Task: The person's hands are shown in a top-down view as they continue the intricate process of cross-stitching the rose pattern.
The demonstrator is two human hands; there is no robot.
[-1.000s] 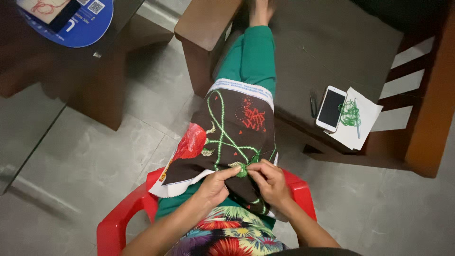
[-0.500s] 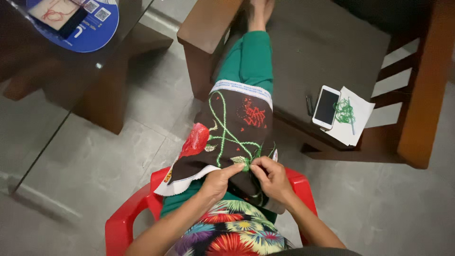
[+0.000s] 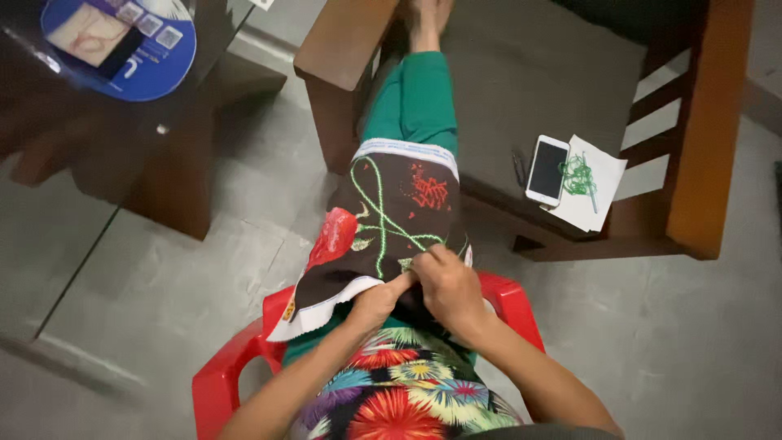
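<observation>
While cloth point(image 3: 391, 220) lay over lap, left hand point(image 3: 376, 300) and right hand point(image 3: 446, 287) pinched its near edge, touching. Phone point(image 3: 546, 169) sat on paper point(image 3: 593, 183), far right.

A round blue sign point(image 3: 122, 47), printed with a pale picture and small white square code patches, lies on the glass table at the upper left. A white-framed phone point(image 3: 546, 169) with a dark, blank screen lies on the wooden seat at the right, touching a white sheet of paper point(image 3: 590, 183) that carries green thread
</observation>
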